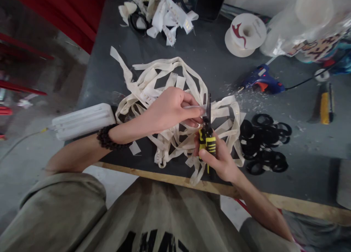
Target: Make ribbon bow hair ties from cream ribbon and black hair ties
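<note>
My left hand [175, 107] pinches a white ribbon [191, 107] between thumb and fingers above the middle of the table. In my right hand [216, 160] are black-and-yellow scissors [207, 138], their dark blades pointing away from me and slightly apart. The ribbon's end, at my left fingertips, lies at the blades; whether it sits between them I cannot tell. Beneath both hands spreads a loose tangle of cream ribbon [178, 62], some of it with gold lettering. Short cut pieces lie among the loops.
Black hair ties [264, 131] lie in a pile at the right. Beyond them are a blue glue gun [263, 78], a ribbon spool [245, 34] and a yellow cutter [325, 104]. Lettered ribbon bows [164, 14] are heaped at the back. A white power strip [83, 120] rests at the left edge.
</note>
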The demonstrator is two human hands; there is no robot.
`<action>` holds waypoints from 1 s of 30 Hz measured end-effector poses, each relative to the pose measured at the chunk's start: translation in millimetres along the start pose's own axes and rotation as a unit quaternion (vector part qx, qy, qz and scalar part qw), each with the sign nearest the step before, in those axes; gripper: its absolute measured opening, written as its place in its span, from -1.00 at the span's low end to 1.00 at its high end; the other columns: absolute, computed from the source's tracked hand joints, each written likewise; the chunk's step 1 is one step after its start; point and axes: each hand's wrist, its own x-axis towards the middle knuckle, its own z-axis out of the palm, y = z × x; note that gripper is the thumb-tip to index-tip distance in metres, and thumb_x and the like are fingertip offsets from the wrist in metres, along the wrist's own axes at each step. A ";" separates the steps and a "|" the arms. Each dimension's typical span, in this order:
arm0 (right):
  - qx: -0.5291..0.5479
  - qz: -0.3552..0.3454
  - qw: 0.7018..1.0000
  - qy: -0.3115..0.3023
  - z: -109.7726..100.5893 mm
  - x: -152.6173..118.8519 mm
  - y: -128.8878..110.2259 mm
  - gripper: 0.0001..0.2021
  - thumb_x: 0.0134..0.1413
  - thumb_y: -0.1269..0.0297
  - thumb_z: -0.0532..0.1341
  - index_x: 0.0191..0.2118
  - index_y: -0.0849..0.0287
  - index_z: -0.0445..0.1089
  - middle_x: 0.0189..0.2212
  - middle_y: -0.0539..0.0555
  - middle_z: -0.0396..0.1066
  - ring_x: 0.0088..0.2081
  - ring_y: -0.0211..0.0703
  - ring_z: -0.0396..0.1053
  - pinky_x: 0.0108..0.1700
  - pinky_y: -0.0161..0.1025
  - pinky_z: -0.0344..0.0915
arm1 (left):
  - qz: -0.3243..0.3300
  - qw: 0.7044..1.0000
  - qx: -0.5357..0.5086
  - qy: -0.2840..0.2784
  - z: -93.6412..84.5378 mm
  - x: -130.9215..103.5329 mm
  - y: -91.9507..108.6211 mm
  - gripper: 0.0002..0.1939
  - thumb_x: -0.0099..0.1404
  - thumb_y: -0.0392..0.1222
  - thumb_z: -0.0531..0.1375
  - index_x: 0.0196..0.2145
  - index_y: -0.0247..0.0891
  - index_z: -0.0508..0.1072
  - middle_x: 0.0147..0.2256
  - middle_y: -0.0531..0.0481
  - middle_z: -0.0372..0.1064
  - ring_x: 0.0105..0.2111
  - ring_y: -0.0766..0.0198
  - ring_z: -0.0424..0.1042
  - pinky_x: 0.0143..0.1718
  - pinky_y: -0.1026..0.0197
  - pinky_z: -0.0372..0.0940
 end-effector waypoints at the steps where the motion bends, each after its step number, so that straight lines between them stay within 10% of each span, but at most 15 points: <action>1: 0.002 -0.001 1.000 0.001 0.1 -0.2 0.2 -0.59 0.38 -0.16 0.33 0.05 0.04 0.35 -0.16 0.08 0.46 -0.24 -0.05 0.43 -0.18 -0.10 0.44 | 0.002 1.000 0.001 -0.002 -0.1 0.3 -0.6 -0.72 0.40 0.08 0.42 -0.29 -0.20 0.68 -0.34 -0.08 0.68 -0.26 0.07 0.74 -0.18 0.10 0.69; 30: 0.014 -0.014 1.000 -0.001 0.5 -0.3 2.0 -0.65 0.42 -0.08 0.33 0.06 0.04 0.36 -0.20 0.05 0.46 -0.24 -0.09 0.42 -0.16 -0.13 0.36 | 0.008 1.000 -0.003 -0.018 -0.2 1.2 -1.1 -0.72 0.41 0.05 0.42 -0.26 -0.25 0.70 -0.33 -0.08 0.70 -0.25 0.10 0.75 -0.17 0.15 0.69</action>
